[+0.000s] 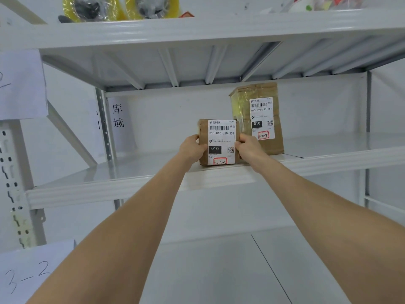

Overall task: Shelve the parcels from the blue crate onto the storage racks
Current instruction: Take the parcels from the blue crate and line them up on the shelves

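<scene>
A small brown cardboard parcel with a white shipping label marked 3-2-3 stands upright at the front edge of the white rack shelf. My left hand grips its left side and my right hand grips its right side. Behind it to the right stands a taller taped brown parcel labelled 3-2-4, further back on the same shelf. The blue crate is out of view.
The shelf above carries yellow-wrapped items and other packets. A paper sign reading 3-2 hangs at the lower left, another sheet at the upper left. A perforated rack upright stands left; the lower shelf lies below.
</scene>
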`<state>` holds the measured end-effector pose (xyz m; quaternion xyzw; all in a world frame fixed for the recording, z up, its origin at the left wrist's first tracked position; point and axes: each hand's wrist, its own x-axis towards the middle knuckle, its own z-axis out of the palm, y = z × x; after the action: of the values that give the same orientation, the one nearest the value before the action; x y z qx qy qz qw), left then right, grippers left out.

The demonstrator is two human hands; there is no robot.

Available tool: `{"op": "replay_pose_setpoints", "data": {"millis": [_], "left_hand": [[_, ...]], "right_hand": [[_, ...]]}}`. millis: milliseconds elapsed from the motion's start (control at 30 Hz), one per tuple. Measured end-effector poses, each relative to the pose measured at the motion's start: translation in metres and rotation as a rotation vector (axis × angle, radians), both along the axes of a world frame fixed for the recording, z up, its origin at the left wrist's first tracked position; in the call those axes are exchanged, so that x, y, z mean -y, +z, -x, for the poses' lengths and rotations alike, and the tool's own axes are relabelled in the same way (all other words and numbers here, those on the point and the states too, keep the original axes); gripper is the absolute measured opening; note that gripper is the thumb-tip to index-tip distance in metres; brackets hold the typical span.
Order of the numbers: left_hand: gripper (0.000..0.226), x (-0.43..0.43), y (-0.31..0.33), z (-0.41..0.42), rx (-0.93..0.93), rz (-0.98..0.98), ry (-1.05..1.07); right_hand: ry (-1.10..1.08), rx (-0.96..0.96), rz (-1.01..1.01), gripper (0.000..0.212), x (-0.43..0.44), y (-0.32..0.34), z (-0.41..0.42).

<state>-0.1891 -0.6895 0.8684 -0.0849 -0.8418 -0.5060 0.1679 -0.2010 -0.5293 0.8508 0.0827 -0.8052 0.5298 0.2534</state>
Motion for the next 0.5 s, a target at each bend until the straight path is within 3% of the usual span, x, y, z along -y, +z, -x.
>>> {"op": "replay_pose_setpoints", "data": {"millis": [100,167,367,500], "left_hand": [[0.061,-0.002,0.004,0.003,0.015,-0.002,0.034],[0.061,-0.005,0.007,0.005,0.021,0.011,0.053],[0.022,-0.011,0.015,0.007,0.012,0.051,0.121],[0.018,-0.009,0.016,0.008,-0.002,0.039,0.152]], "right_hand": [[-0.093,-0.042,-0.041,0.025,-0.003,0.000,0.003],[-0.193,-0.050,-0.059,0.026,-0.004,0.001,0.003],[-0.309,-0.056,-0.089,0.022,-0.003,0.002,0.001],[-0.285,-0.040,-0.074,0.021,-0.001,0.004,0.000]]}}
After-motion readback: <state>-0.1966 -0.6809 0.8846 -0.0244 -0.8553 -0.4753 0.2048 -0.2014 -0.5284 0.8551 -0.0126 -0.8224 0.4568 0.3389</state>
